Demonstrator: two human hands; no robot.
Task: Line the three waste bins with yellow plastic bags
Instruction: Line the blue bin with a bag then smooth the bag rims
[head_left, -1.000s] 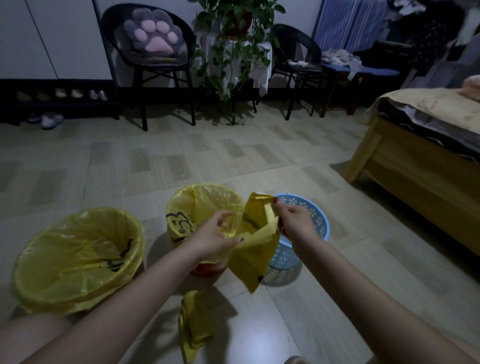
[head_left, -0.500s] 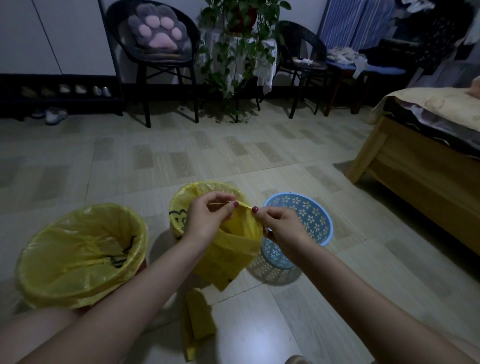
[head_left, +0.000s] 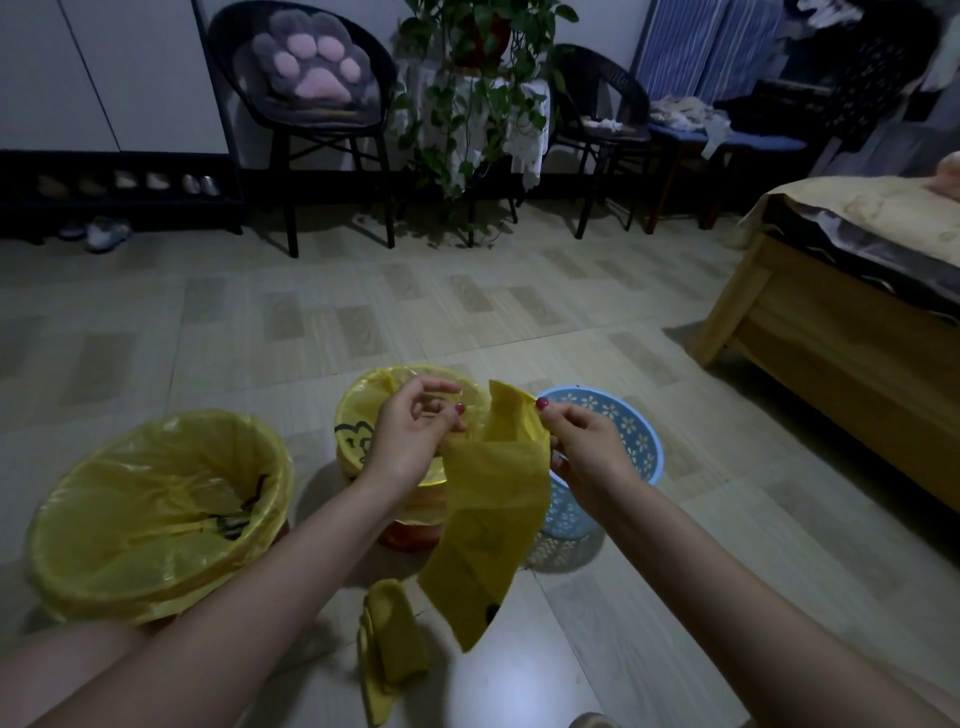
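Three bins stand on the floor in front of me. The large left bin (head_left: 156, 514) and the smaller middle bin (head_left: 358, 431) each have a yellow bag over the rim. At the right, the blue perforated bin (head_left: 634, 441) has no bag in it. Between the middle and blue bins I hold a flat yellow bag (head_left: 488, 519) that hangs down. My left hand (head_left: 415, 431) pinches its top left edge, and my right hand (head_left: 582, 441) pinches its top right corner.
More folded yellow bags (head_left: 389, 654) lie on the floor near my arms. A wooden bed (head_left: 841, 322) fills the right side. Two black chairs (head_left: 311, 130), a potted plant (head_left: 478, 78) and a shoe rack (head_left: 119, 187) line the far wall.
The bag hung folded from my hands a second ago. My hands then came together at its top edge and have now moved apart, with the bag flatter and hanging lower.
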